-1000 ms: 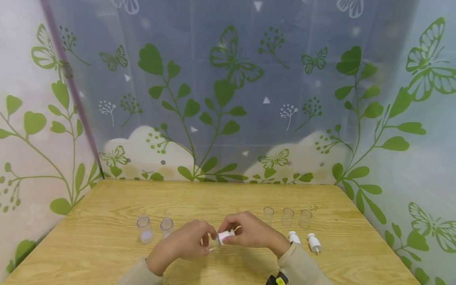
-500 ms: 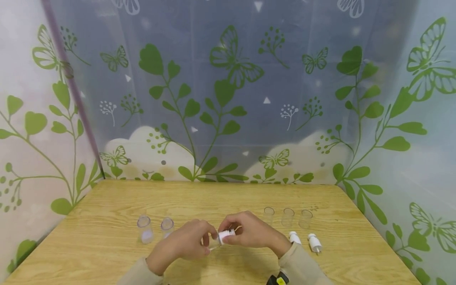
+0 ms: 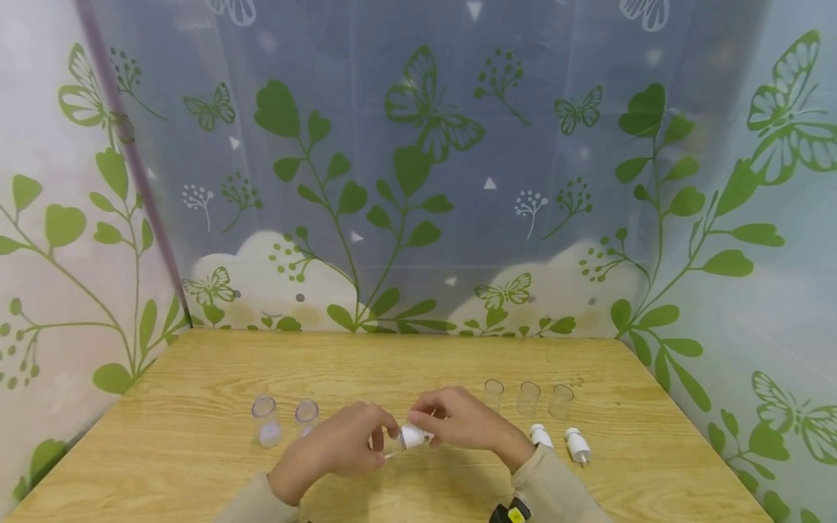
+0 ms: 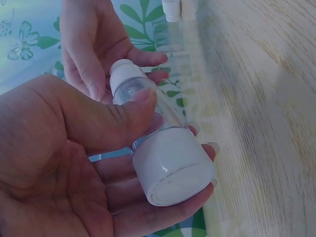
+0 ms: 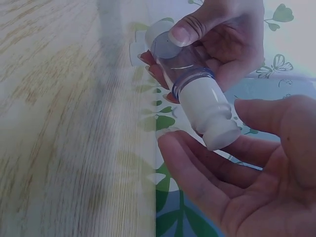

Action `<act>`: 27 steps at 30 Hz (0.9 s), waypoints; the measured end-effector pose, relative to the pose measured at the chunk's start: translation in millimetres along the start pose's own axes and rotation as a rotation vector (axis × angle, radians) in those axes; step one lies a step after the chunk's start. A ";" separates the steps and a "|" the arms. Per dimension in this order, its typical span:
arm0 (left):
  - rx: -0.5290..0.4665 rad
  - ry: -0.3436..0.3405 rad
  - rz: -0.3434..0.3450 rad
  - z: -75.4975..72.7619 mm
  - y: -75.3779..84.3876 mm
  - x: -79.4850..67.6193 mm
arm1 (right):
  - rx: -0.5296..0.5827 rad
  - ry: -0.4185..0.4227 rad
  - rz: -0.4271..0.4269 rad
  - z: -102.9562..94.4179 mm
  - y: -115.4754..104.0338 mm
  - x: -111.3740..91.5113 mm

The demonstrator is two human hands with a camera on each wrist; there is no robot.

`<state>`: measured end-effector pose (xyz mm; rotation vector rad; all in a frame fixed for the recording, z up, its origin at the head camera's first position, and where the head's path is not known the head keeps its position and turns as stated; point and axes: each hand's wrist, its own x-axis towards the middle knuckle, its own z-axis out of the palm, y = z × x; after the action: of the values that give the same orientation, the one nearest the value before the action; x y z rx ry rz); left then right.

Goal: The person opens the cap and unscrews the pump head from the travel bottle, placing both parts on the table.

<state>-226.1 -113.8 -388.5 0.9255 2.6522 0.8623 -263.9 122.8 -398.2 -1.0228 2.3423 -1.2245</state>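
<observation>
My left hand [image 3: 349, 439] grips a small clear pump bottle [image 4: 165, 106], its thumb pressed on the transparent body and its fingers under the white bottom [image 4: 173, 165]. The bottle is tilted, with a white pump head [image 5: 202, 103] seated on its open end. Around that head my right hand [image 3: 467, 425] spreads its fingers, thumb on one side and fingers below. In the right wrist view, a gap shows between the thumb [image 5: 259, 112] and the pump head.
Two clear bottles with purplish rims, a left one [image 3: 264, 414] and another [image 3: 306, 412], stand on the wooden table [image 3: 392, 363]. At right are several clear caps [image 3: 527, 399] in a row, with two white pump heads [image 3: 577, 444] lying in front. A printed curtain [image 3: 418, 218] hangs behind.
My right hand has loosened from the white pump head, its thumb lifting up and off. The left hand and the bottle have stayed in place.
</observation>
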 end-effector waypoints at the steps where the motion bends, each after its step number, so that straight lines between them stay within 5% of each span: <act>1: -0.001 0.002 0.001 -0.2 0.0 -0.1 | 0.001 -0.008 -0.003 0.2 0.5 0.4; 9: 0.017 0.013 0.017 0.5 -0.8 -0.5 | 0.050 -0.034 0.003 2.1 -3.4 -0.8; 27: 0.046 0.014 0.008 0.6 -2.1 0.8 | -0.051 -0.005 -0.007 2.8 -3.8 0.1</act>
<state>-227.5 -114.4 -390.2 0.9446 2.6928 0.8148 -260.7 119.6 -396.9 -1.0503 2.3795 -1.1690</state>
